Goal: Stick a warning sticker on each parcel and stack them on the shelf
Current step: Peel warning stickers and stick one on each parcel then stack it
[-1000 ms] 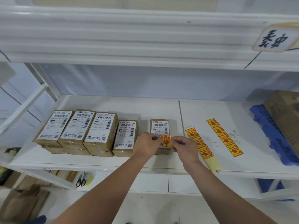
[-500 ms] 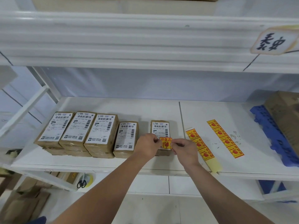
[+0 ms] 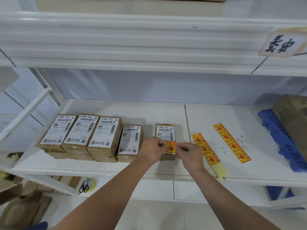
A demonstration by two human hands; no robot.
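A small brown parcel with a white shipping label lies alone on the white shelf. Over its near end I hold a yellow-and-red warning sticker: my left hand pinches its left edge and my right hand pinches its right edge. To the left stand several more labelled parcels, three of them stacked two high, and one single parcel. Two strips of warning stickers lie on the shelf to the right.
A blue plastic pallet piece and a cardboard box sit at the far right of the shelf. The upper shelf beam hangs overhead. Scissors and cardboard lie on the floor below left.
Both hands have kept the sticker over the parcel's near end, lowering it slightly toward the label. The view has shifted a little.
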